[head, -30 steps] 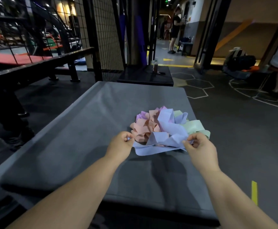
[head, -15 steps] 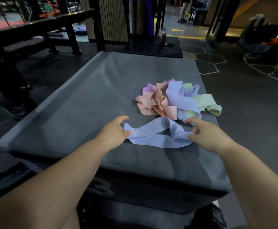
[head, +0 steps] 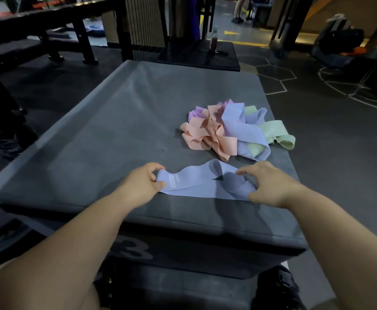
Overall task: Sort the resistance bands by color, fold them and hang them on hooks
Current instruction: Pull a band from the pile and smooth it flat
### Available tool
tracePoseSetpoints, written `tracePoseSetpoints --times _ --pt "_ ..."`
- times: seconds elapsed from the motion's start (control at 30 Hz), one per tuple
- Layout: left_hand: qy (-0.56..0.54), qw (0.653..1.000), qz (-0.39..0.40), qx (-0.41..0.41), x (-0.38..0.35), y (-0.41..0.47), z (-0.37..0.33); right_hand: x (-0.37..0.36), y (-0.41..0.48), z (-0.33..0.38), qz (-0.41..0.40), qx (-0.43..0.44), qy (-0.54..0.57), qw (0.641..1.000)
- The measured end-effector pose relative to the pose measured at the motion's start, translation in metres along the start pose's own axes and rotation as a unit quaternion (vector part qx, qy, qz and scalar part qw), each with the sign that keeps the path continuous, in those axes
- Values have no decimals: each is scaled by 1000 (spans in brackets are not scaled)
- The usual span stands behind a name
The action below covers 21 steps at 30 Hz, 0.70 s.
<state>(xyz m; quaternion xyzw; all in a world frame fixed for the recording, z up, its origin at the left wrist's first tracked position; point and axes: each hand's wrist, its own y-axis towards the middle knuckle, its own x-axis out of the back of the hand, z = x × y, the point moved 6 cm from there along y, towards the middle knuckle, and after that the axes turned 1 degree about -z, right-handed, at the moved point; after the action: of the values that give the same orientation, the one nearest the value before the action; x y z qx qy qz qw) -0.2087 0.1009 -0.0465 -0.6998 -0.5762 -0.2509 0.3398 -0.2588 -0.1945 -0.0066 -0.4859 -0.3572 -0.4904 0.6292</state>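
Left hand (head: 141, 185): fingers curled in, thumb and fingertips pinching the left end of the blue band (head: 194, 185). Same grip as half a second ago, but the hand is now closer to the front edge of the grey pad (head: 98, 142).

The band lies near that front edge, stretched between the two hands. It is mostly flat, with one raised fold toward the right and white print near the left end. Half a second ago it stood as an open loop up against the pile. Now it is flatter and clear of the pile, with bare pad between them.

Right hand (head: 270, 184): fingers spread and half bent, tips touching the band's right end, nothing visibly pinched. A second ago both hands were at the pile, holding this band.

The pile sits behind, right of the pad's centre: purple band (head: 197, 113), peach band (head: 207, 136), second blue band (head: 243, 130), green band (head: 278, 133). They are tangled together and look unchanged.
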Motion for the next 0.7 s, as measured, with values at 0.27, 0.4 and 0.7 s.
tracePoseSetpoints --times 0.27,0.4,0.7 --pt "-1 999 50 -9 0 15 4 -16 -4 4 -14 29 -23 999" --pt "-7 998 61 -17 1 17 5 -17 -4 -4 -44 11 -16 999" --pt "-31 997 63 -16 7 13 5 -2 7 -14 -68 53 22 996"
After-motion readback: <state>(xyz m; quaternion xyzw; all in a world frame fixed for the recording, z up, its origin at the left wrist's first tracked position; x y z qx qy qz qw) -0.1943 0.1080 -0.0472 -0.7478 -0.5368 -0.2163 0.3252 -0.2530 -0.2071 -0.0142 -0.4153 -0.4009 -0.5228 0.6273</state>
